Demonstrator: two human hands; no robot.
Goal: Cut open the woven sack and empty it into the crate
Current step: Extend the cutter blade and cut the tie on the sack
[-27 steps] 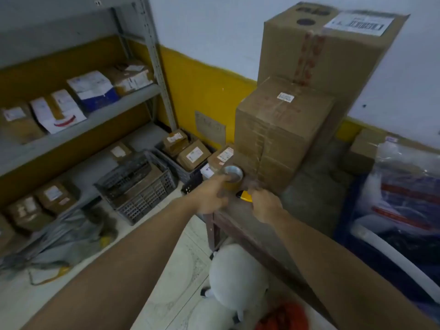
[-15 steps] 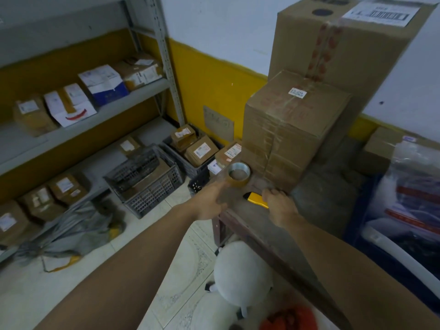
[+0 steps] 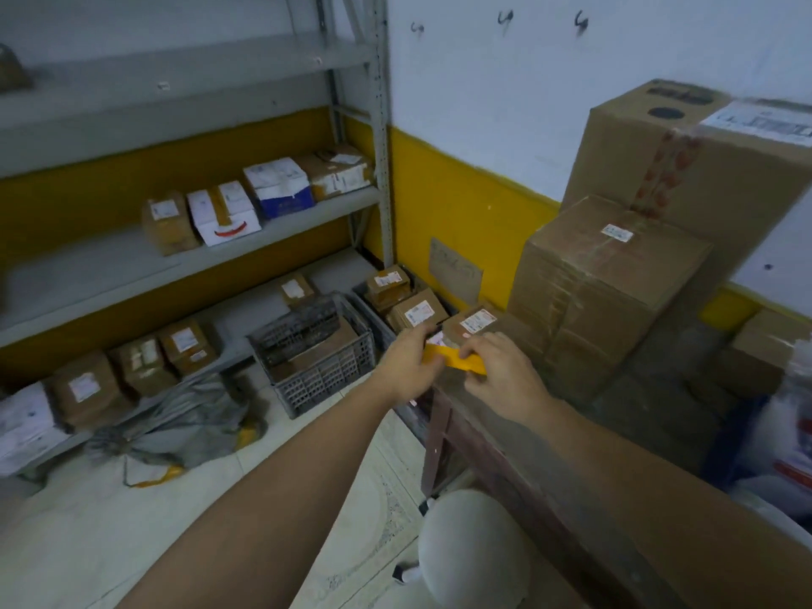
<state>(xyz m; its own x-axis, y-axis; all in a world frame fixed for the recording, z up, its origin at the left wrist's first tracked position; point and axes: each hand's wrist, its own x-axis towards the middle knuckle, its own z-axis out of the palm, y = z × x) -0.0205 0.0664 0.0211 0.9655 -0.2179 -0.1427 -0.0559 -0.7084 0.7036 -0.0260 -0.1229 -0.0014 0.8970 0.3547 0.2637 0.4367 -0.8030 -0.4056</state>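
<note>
We see both hands gripping a yellow utility knife (image 3: 457,361) over the worktop's (image 3: 523,441) left corner; left hand (image 3: 411,367) hides one end, right hand (image 3: 501,373) the other; blurred grey sack (image 3: 175,426) lies on the floor beside the grey crate (image 3: 316,351).

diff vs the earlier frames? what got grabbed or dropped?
The yellow cutter came up off the table and is now held by both the left hand and right hand. The left hand let go of the tape roll, now out of sight. Stacked boxes unchanged.
</note>
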